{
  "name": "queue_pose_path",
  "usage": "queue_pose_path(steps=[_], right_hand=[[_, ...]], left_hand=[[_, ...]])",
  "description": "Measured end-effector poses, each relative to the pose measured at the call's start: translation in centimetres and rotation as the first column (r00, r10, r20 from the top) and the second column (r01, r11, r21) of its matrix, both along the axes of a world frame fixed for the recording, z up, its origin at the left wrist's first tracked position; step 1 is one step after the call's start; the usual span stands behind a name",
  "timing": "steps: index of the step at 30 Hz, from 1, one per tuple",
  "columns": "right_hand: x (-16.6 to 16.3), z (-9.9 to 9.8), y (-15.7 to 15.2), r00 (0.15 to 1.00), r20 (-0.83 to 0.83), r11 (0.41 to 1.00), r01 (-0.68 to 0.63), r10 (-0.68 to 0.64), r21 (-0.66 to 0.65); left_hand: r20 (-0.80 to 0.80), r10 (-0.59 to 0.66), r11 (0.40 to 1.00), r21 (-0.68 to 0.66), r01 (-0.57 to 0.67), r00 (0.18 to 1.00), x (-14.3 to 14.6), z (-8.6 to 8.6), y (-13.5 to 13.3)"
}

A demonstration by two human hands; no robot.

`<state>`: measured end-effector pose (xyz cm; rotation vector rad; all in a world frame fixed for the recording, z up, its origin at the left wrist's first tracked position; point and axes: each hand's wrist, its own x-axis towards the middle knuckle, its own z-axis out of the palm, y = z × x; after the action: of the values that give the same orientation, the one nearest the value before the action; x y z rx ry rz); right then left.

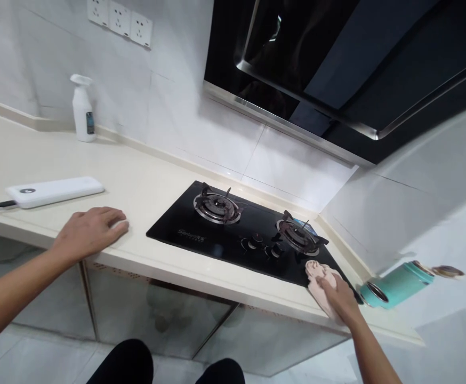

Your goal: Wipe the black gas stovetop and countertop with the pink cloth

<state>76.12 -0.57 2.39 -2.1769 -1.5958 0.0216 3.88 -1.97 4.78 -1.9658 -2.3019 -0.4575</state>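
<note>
My right hand (339,298) grips a pale pink cloth (319,274), pressed onto the front right corner of the black gas stove (221,248). Part of the cloth hangs over the counter's front edge. My left hand (93,232) rests flat on the cream countertop (137,181), close to its front edge and left of the stove, with nothing in it. Two burners with dark pan supports, the left burner (217,207) and the right burner (300,234), stand on the stove. Between them, nearer the front, are two control knobs (252,242).
A white power bank (57,191) with a black cable lies behind my left hand. A white spray bottle (83,109) stands by the wall. A turquoise canister (401,285) is right of the stove. The black range hood (297,64) hangs above, under wall sockets' right side.
</note>
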Motion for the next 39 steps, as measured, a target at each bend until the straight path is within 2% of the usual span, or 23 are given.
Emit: queue_pose_path(steps=[4,8,10,13,16,18,20,23,26,30,34,37,39], right_hand=[[-6.7,-0.7,-0.2,0.97,-0.011,0.967,-0.242,0.243,0.087],[-15.4,-0.7,-1.3,0.86,0.035,0.855,-0.509,0.508,0.096],[-19.6,-0.1,-1.5,0.807,0.037,0.802,-0.59,0.589,0.092],[-25.0,1.5,-1.1,0.749,0.029,0.748,-0.662,0.662,0.035],[-28.9,3.5,0.1,0.709,0.02,0.708,-0.702,0.705,-0.081],[-30.8,4.6,1.5,0.724,0.018,0.717,-0.679,0.69,-0.157],[-32.2,5.5,3.3,0.765,0.03,0.754,-0.627,0.644,-0.198],[-33.2,6.3,6.4,0.814,0.039,0.802,-0.562,0.58,-0.201],[-32.5,7.1,8.7,0.821,0.016,0.81,-0.56,0.571,-0.177],[-28.7,8.9,11.3,0.814,-0.012,0.807,-0.578,0.581,-0.122],[-24.1,10.8,16.2,0.864,0.062,0.867,-0.497,0.499,-0.045],[-21.9,10.4,20.6,0.882,0.133,0.892,-0.448,0.452,-0.061],[-21.1,9.1,22.9,0.862,0.174,0.879,-0.457,0.476,-0.137]], left_hand=[[0.021,-0.011,1.0,0.013,0.01,1.0,0.2,0.0,-0.2],[0.036,-0.005,0.998,0.059,0.003,0.999,0.2,-0.2,-0.3],[0.039,-0.01,0.998,0.066,0.008,0.999,0.4,-0.1,-0.4],[0.037,-0.021,0.998,0.066,0.018,0.999,0.6,0.1,-0.7],[0.016,-0.023,0.998,0.061,0.022,1.0,0.6,0.0,-0.7],[-0.004,-0.023,0.998,0.067,0.023,1.0,0.4,-0.1,-0.6],[-0.016,-0.022,0.997,0.077,0.023,1.0,0.3,-0.3,-0.5],[0.0,-0.021,0.996,0.087,0.021,1.0,0.3,-0.4,-0.7],[0.044,-0.031,0.992,0.12,0.026,0.999,0.6,-0.3,-1.0],[0.077,-0.03,0.983,0.184,0.015,0.997,0.8,-0.6,-1.2],[0.117,-0.004,0.981,0.191,-0.019,0.993,0.8,-0.7,-1.2],[0.139,0.019,0.984,0.171,-0.043,0.99,0.7,-0.6,-1.2],[0.147,0.025,0.985,0.168,-0.05,0.989,0.7,-0.6,-1.2]])
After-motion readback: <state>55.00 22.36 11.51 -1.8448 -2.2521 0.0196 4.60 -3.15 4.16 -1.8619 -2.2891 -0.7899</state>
